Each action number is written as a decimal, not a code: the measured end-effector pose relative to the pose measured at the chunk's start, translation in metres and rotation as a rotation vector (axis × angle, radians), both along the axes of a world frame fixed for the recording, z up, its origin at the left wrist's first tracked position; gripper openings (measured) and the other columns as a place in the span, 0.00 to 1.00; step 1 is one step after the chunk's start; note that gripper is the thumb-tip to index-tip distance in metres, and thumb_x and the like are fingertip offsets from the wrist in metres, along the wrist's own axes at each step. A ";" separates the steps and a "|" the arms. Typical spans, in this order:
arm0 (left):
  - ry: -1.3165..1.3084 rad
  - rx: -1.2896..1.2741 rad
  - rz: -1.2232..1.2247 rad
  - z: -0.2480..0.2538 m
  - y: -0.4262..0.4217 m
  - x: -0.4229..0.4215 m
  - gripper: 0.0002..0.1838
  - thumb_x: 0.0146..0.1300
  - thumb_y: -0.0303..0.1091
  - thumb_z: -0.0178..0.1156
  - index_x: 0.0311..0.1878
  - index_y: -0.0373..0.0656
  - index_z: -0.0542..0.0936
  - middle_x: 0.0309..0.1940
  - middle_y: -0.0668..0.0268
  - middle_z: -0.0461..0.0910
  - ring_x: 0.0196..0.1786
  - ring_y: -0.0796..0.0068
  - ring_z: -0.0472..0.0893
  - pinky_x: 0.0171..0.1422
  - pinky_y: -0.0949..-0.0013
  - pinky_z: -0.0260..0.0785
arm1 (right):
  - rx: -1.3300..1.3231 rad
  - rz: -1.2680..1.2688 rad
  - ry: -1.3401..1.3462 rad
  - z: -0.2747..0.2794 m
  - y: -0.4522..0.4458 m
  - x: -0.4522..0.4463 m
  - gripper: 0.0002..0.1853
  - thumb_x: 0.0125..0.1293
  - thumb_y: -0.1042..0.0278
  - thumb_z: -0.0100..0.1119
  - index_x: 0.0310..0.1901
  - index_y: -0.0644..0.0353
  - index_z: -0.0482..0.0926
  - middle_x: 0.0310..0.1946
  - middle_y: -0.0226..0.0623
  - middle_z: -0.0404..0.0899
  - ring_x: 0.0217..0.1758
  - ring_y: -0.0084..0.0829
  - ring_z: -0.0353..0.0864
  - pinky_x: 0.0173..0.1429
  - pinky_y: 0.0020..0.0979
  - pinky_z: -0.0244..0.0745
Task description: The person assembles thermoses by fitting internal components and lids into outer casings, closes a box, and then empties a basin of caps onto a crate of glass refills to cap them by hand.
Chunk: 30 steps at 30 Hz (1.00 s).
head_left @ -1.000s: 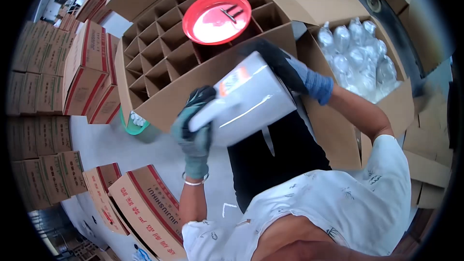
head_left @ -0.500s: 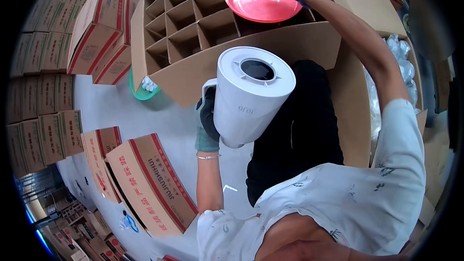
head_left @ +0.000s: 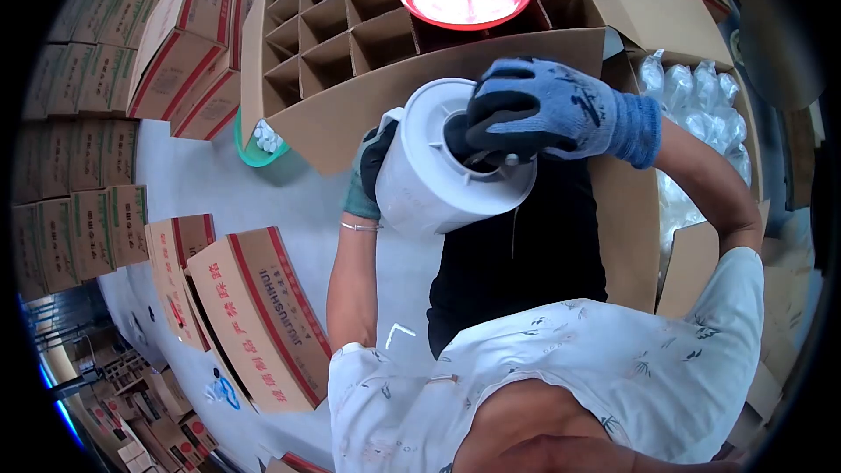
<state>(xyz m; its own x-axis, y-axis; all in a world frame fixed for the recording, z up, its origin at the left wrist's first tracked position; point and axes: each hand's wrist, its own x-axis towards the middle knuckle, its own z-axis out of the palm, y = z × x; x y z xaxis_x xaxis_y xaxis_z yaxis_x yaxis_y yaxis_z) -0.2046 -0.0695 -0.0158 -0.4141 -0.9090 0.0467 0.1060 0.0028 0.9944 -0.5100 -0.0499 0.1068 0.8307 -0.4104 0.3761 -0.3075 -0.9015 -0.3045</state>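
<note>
"Both hands are working on one thing: the left hand is curling around the handle of a white jug, while the right hand is bunching its fingers at the ribbed end, pinching something small and dark with a shiny tip, too hidden to name."

"Where is the jug sitting?"

"It's tilting over the dark trousers, near the divided carton, its ribbed end facing up."

"How will it be handling?"

"Probably light and stiff, judging by its plastic look. Its smooth wall may be slipping under a loose palm, so I'd be gripping the handle and steadying the rim."

"And its looks?"

"It's showing plain white, rounded sides, with short ribs dividing the ring on its end"
</note>
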 end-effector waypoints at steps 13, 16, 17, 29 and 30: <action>-0.030 -0.537 0.505 0.060 0.062 -0.039 0.15 0.60 0.26 0.53 0.48 0.31 0.81 0.46 0.53 0.83 0.50 0.62 0.82 0.61 0.61 0.70 | 1.164 -0.458 -0.660 -0.009 0.022 -0.012 0.17 0.69 0.56 0.57 0.45 0.65 0.80 0.31 0.33 0.79 0.35 0.21 0.79 0.37 0.26 0.77; 0.113 -0.178 0.504 0.015 0.043 0.011 0.15 0.59 0.26 0.55 0.48 0.29 0.78 0.52 0.51 0.79 0.55 0.59 0.78 0.64 0.59 0.68 | 1.253 -0.469 -0.813 -0.004 0.008 -0.025 0.17 0.69 0.55 0.56 0.46 0.62 0.79 0.29 0.32 0.78 0.27 0.21 0.77 0.29 0.24 0.74; 0.038 -0.399 0.264 0.053 0.042 -0.008 0.14 0.59 0.27 0.55 0.47 0.29 0.79 0.50 0.51 0.80 0.54 0.58 0.80 0.63 0.58 0.69 | 1.026 -0.512 -0.764 -0.009 -0.006 -0.042 0.14 0.65 0.57 0.61 0.43 0.59 0.80 0.28 0.35 0.78 0.22 0.24 0.77 0.25 0.26 0.77; -0.672 -1.126 -1.074 0.096 0.107 -0.138 0.15 0.53 0.37 0.61 0.45 0.50 0.83 0.58 0.63 0.75 0.64 0.62 0.71 0.75 0.42 0.49 | 0.363 -1.102 -0.720 -0.068 0.007 -0.175 0.18 0.57 0.63 0.59 0.47 0.64 0.78 0.38 0.45 0.81 0.43 0.40 0.81 0.50 0.39 0.75; -0.783 -1.083 -0.863 0.097 0.112 -0.131 0.15 0.58 0.42 0.59 0.49 0.52 0.82 0.60 0.63 0.74 0.66 0.57 0.69 0.74 0.37 0.43 | -0.065 -1.120 -0.589 -0.122 0.015 -0.236 0.20 0.56 0.64 0.61 0.48 0.67 0.77 0.40 0.45 0.81 0.43 0.38 0.82 0.49 0.38 0.76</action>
<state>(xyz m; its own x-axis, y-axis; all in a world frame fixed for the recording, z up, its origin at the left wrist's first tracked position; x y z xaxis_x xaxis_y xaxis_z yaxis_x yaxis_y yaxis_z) -0.3352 0.0426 0.0810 -0.9966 -0.0788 0.0248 -0.0641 0.9271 0.3694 -0.7459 -0.0351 -0.0147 -0.2582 -0.7450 0.6150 -0.7424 -0.2543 -0.6198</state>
